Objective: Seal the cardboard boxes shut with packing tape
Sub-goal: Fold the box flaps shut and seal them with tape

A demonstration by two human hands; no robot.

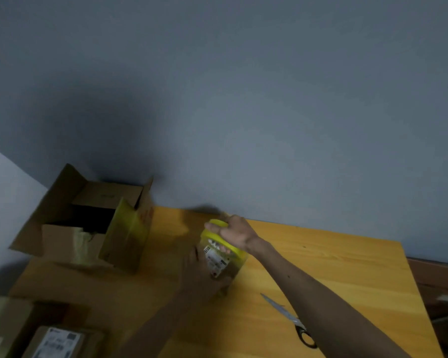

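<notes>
The left grip (198, 270) is smeared by motion against the small box (219, 262), so how its fingers lie cannot be told. That box's label is too blurred to read. The right grip (234, 235) covers part of the yellow tape roll (218, 223). The right forearm hides part of the scissors (287, 315) handles. The frame's lower edge cuts off a labelled box (55, 342).

Taken from the small box (219, 257) at mid-table, the bare table top (347, 267) lies free from 1 to 3 o'clock up to the wall (269, 125), while the open carton (88, 228) with raised flaps blocks 9 to 10 o'clock, scissors (287, 315) lie at 4 o'clock and labelled boxes (60, 342) crowd 8 o'clock.
</notes>
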